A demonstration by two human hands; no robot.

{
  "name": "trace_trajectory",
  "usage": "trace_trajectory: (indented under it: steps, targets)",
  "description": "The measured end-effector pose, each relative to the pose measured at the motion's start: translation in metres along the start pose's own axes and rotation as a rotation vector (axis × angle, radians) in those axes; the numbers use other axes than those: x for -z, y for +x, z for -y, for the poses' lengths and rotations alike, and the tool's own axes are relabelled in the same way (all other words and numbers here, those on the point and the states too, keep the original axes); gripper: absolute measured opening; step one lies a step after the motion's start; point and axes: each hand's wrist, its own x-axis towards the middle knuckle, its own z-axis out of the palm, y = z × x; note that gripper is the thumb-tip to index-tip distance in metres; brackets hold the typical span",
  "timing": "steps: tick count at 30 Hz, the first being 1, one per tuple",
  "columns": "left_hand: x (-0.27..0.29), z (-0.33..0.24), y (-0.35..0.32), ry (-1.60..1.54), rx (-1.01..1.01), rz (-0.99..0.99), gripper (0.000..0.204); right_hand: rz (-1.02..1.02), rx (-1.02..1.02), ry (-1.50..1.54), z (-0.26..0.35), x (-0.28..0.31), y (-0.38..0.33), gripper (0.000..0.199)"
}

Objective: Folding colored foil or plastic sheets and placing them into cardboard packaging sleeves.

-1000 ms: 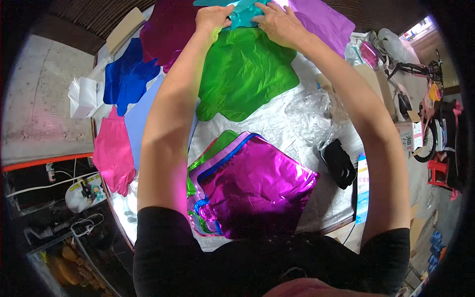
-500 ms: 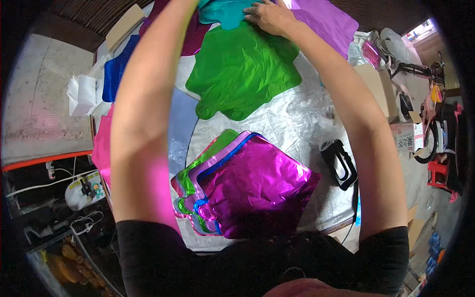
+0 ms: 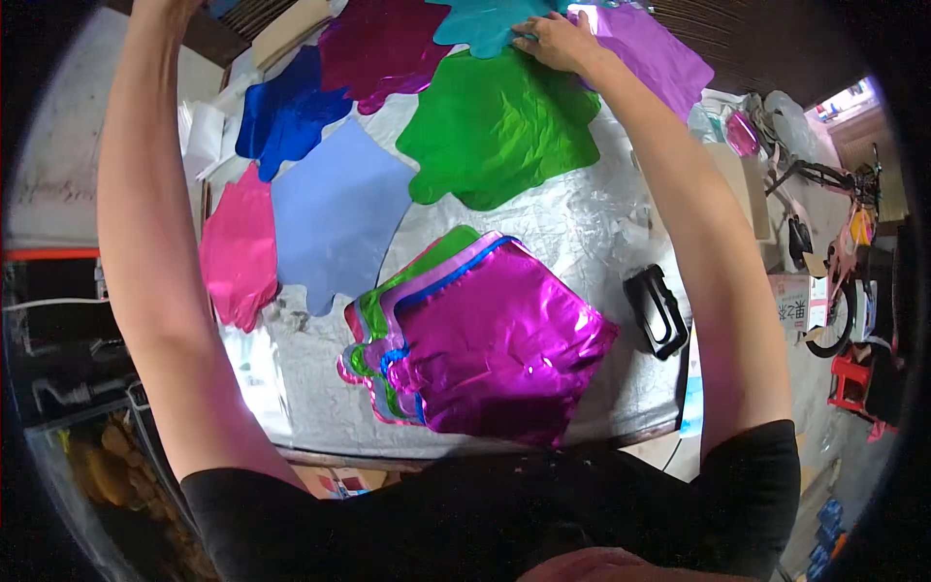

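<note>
Teal foil balloon (image 3: 480, 24) lies flat at the far edge of the table (image 3: 592, 233), under the fingers (image 3: 535, 31) of the right hand (image 3: 558, 41), which press spread and open on its edge. Just beneath the fingers lies a green balloon (image 3: 499, 131); beside them, a purple one (image 3: 650, 58). The left hand reaches up out of view, so its fingers cannot be told. A stack of balloons (image 3: 485, 344) lies well nearer the body.
</note>
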Motion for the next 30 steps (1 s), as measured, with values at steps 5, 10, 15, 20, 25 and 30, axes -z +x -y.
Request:
trace_trajectory:
  steps: [5,10,15,20,25,30]
  targets:
    - [-0.021,-0.085,-0.136,0.242,0.045,0.261,0.014,-0.148,0.021,0.3,0.009,0.027,-0.018,0.052]
    - [-0.028,-0.123,-0.24,0.169,-0.423,0.435,0.014,0.292,-0.293,1.657,0.058,0.169,-0.133,0.065]
    - [-0.033,-0.12,-0.323,0.246,-0.669,0.491,0.018,0.502,-0.37,2.003,0.064,0.192,-0.235,0.052]
    - [-0.029,-0.133,-0.41,0.167,-0.601,0.602,0.023,0.43,-0.516,1.656,0.086,0.162,-0.308,0.041]
    - [0.003,-0.124,-0.465,0.159,-0.497,0.571,0.026,0.314,-0.57,1.551,0.129,0.153,-0.36,0.02]
    - [0.078,-0.087,-0.51,0.246,-0.049,0.328,0.022,0.236,-0.71,1.532,0.148,0.151,-0.384,0.019]
